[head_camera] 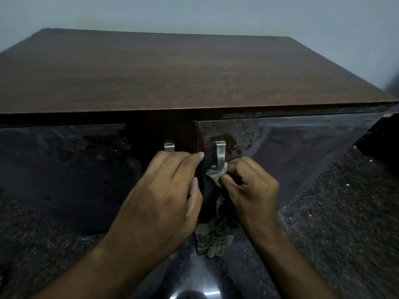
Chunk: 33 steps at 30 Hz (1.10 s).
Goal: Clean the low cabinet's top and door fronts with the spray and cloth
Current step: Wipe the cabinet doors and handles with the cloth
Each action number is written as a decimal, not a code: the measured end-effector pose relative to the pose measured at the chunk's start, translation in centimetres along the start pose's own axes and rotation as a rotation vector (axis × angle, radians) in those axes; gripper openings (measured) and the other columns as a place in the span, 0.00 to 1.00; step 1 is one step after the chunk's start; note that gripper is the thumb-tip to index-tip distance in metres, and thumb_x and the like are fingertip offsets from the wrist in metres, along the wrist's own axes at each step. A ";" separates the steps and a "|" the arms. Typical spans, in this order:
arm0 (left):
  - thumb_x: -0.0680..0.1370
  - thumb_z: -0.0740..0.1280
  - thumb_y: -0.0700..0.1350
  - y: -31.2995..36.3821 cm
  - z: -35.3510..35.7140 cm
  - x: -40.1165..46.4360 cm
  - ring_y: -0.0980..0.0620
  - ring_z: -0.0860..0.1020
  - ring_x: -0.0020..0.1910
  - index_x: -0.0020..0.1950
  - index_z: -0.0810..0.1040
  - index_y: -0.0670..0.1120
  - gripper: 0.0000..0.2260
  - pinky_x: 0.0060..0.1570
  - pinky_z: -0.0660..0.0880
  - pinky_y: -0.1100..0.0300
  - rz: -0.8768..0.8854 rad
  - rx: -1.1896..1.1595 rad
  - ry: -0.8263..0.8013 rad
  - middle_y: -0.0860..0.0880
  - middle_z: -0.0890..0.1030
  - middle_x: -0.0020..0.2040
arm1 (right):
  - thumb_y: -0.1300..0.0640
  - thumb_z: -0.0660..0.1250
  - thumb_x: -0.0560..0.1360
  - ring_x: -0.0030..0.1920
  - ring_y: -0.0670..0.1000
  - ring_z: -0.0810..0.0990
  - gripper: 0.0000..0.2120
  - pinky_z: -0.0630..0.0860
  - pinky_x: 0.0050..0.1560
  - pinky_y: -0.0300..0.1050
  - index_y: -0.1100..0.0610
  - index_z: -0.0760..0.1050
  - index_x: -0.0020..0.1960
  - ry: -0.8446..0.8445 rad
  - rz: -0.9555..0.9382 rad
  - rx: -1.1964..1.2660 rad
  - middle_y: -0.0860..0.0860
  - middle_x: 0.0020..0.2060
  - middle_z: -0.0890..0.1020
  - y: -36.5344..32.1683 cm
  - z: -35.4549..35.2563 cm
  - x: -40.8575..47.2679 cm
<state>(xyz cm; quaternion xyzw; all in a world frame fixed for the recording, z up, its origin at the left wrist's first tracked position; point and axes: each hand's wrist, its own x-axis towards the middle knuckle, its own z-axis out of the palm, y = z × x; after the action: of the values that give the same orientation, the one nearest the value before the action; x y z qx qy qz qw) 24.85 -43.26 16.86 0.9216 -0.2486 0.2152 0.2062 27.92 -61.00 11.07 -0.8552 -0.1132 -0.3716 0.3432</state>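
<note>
Presently, findings as I see them:

Right hand [250, 186]: fingers pinched on the cloth [216, 175], bunching its upper end against the foot of the right handle [220, 155]; the rest of the cloth hangs down toward 6 o'clock.

Left hand [164, 190]: holds nothing, fingers loosely spread and laid on the seam between the doors, fingertip touching the right door's edge just beside the cloth.

Cabinet: low cabinet [194, 67] fills the view; right door [291, 143] at 3 o'clock shows smeared film around the handle, left door [64, 169] at 9 o'clock looks glossy with faint marks. Left handle [169, 147] is partly hidden by my left hand.

Spray: not in view.

Risk, snag: in my judgement the cloth could catch on the handle's lower bracket; a hard pull might tug the door open.

Risk, residue: the film at 12 o'clock of the handle may dry into streaks if only the handle is rubbed.

Risk, fingerprints: my bare left hand on the gloss likely leaves fresh marks.

Risk, dragging: the hanging cloth tail may brush the dusty floor [334, 212] and carry grit back, scratching the finish.

Top: faint scuffs at 1 o'clock; whether it has been wiped, I cannot tell.
</note>
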 end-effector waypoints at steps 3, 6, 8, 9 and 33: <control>0.77 0.66 0.40 0.1 0.2 0.1 0.48 0.76 0.54 0.65 0.77 0.37 0.17 0.62 0.69 0.63 0.000 0.025 0.007 0.45 0.80 0.55 | 0.67 0.69 0.73 0.33 0.52 0.73 0.09 0.70 0.35 0.42 0.64 0.71 0.35 0.050 0.000 -0.071 0.54 0.33 0.75 -0.2 0.8 -0.6; 0.77 0.65 0.40 0.1 0.1 0.3 0.49 0.76 0.55 0.65 0.77 0.37 0.17 0.64 0.66 0.66 -0.002 0.032 0.007 0.45 0.80 0.55 | 0.71 0.71 0.71 0.34 0.49 0.72 0.09 0.68 0.36 0.34 0.64 0.72 0.37 0.086 0.099 -0.029 0.53 0.34 0.75 -1.3 1.4 -1.2; 0.77 0.65 0.40 -0.1 0.0 0.2 0.50 0.76 0.55 0.66 0.77 0.38 0.17 0.64 0.65 0.66 0.003 0.027 -0.007 0.45 0.80 0.56 | 0.73 0.71 0.70 0.35 0.46 0.71 0.10 0.66 0.37 0.29 0.64 0.73 0.37 0.093 0.176 0.025 0.52 0.34 0.76 -1.8 1.6 -1.3; 0.77 0.66 0.40 -0.2 -0.1 0.1 0.50 0.76 0.55 0.66 0.77 0.38 0.17 0.64 0.65 0.67 0.009 0.022 -0.016 0.45 0.80 0.56 | 0.74 0.71 0.69 0.34 0.46 0.72 0.10 0.67 0.36 0.29 0.64 0.73 0.37 0.090 0.212 0.051 0.52 0.34 0.76 -1.9 1.6 -1.2; 0.78 0.66 0.41 -0.8 -1.2 -0.4 0.53 0.76 0.55 0.67 0.77 0.39 0.18 0.61 0.71 0.64 0.064 -0.068 -0.067 0.48 0.80 0.56 | 0.60 0.62 0.81 0.27 0.40 0.69 0.24 0.67 0.32 0.41 0.45 0.76 0.28 0.062 1.078 0.658 0.41 0.27 0.73 -7.6 -0.2 -2.8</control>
<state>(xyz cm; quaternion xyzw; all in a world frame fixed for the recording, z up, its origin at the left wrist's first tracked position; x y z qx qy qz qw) 24.68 -41.87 17.43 0.9123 -0.2920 0.1820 0.2221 22.45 -55.35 12.95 -0.6308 0.2350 -0.1167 0.7303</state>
